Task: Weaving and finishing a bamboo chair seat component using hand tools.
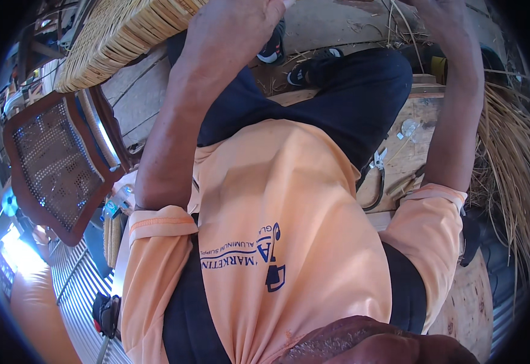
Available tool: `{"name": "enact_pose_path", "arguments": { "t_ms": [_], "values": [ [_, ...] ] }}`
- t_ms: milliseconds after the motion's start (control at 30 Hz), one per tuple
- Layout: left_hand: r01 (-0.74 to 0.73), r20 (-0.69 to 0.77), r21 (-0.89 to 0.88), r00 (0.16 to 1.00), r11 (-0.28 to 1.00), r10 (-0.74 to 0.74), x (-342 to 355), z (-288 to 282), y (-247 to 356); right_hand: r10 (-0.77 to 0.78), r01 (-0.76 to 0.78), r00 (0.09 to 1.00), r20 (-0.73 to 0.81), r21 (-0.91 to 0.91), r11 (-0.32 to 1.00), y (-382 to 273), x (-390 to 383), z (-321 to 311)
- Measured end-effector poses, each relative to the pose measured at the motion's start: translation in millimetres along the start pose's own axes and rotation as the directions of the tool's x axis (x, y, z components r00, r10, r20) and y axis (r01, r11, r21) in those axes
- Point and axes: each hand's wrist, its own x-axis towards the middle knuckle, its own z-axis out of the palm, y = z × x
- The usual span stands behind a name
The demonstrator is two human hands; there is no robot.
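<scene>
One woven panel (122,43) near left fingers (275,10)

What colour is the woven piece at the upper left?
The woven piece is pale straw-yellow, showing best in the head view.

Left hand (238,30): up at the top edge, near a tan woven piece (119,45); fingers partly cut off.
Right hand (439,8): at the top too, mostly out of sight.
Pliers (378,160): lying on a wooden board (421,114).
Dry stalks (510,164): big bunch, right side.
Brown panel (59,161): full of little holes, left side.
</scene>
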Motion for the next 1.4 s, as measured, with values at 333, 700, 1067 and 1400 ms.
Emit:
{"name": "enact_pose_path", "arguments": {
  "t_ms": [333,700,1067,1400],
  "values": [
    [0.085,0.037,-0.047,0.996,0.995,-0.083,7,-8,9,0.022,-0.031,0.998,0.058,0.159,0.987,12,8,-7],
    [0.095,-0.042,0.006,0.995,0.995,-0.094,-2,10,16,-0.067,0.031,0.988,0.139,0.246,0.969,19,9,-7],
    [0.182,0.021,-0.288,0.983,0.940,-0.184,-2,17,-4,0.125,-0.193,0.963,0.237,0.290,0.937,19,11,-15],
    [0.113,0.000,-0.306,0.993,0.945,-0.119,5,11,-6,-0.098,0.090,0.986,0.134,0.068,0.994,5,13,-3]
  ]
}}
